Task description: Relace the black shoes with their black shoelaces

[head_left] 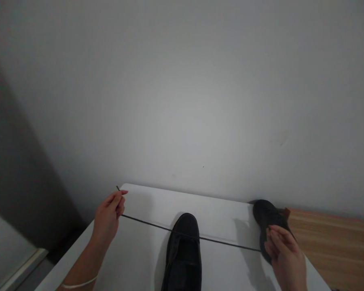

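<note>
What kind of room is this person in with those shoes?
Probably an ordinary indoor room, perhaps at home. A plain white table is pushed against a bare pale wall, with a wood-grain surface beside it. Nothing marks it as a workshop or shop.

**One head-worn camera, tipped forward over a white table**

There is a single view, taken from the head of the person at the table. It faces ahead and slightly down, so the bare wall point(200, 89) fills everything from nine through twelve to three o'clock. The white table point(218, 210) shows only in the bottom third, close under the lens. The left hand point(107, 220) enters at seven o'clock and the right hand point(286, 252) at five, both near the camera. The black shoe point(183, 252) sits at six, cut by the lower edge.
</note>
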Motion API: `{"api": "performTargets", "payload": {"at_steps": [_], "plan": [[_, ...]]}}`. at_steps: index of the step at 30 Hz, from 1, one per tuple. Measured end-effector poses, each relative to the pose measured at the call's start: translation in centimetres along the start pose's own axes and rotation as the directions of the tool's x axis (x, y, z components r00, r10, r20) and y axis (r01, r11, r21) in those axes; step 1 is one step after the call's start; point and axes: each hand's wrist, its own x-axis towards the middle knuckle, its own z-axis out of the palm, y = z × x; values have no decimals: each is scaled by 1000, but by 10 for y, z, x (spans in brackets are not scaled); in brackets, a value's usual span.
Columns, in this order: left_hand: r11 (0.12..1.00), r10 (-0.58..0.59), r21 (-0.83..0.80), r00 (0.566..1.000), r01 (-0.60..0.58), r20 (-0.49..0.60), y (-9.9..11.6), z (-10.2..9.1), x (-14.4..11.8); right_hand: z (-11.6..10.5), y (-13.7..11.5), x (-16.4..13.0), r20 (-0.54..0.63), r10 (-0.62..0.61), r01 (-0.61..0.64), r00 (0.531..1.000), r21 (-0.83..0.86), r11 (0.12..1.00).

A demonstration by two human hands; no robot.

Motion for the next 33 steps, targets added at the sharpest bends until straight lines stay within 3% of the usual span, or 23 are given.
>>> {"api": "performTargets", "payload": {"at_steps": [7, 11, 16, 20, 25, 30, 33], "plan": [[991, -3, 131, 995, 15, -97, -11, -35, -5, -31, 17, -10, -32, -71, 67, 997, -106, 992], [979, 17, 204, 994, 5, -109, -14, -43, -10, -39, 20, -14, 27, -202, 202, 979, -266, 943], [939, 74, 341, 992, -35, -104, -17, -44, -13, -47, 25, -14, 100, -266, 280, 959, -486, 828], [852, 108, 517, 994, -88, -8, -9, -38, -20, -46, 27, -15, 209, -278, 347, 938, -618, 705], [723, 150, 662, 980, -198, 129, 5, -31, -30, -38, 23, -23, 366, -265, 449, 892, -662, 600], [608, 127, 742, 957, -284, 262, 9, -28, -40, -34, 22, -32, 471, -226, 511, 853, -665, 544], [543, 105, 742, 909, -393, 404, 13, -19, -50, -26, 22, -41, 512, -189, 521, 838, -650, 553]]}}
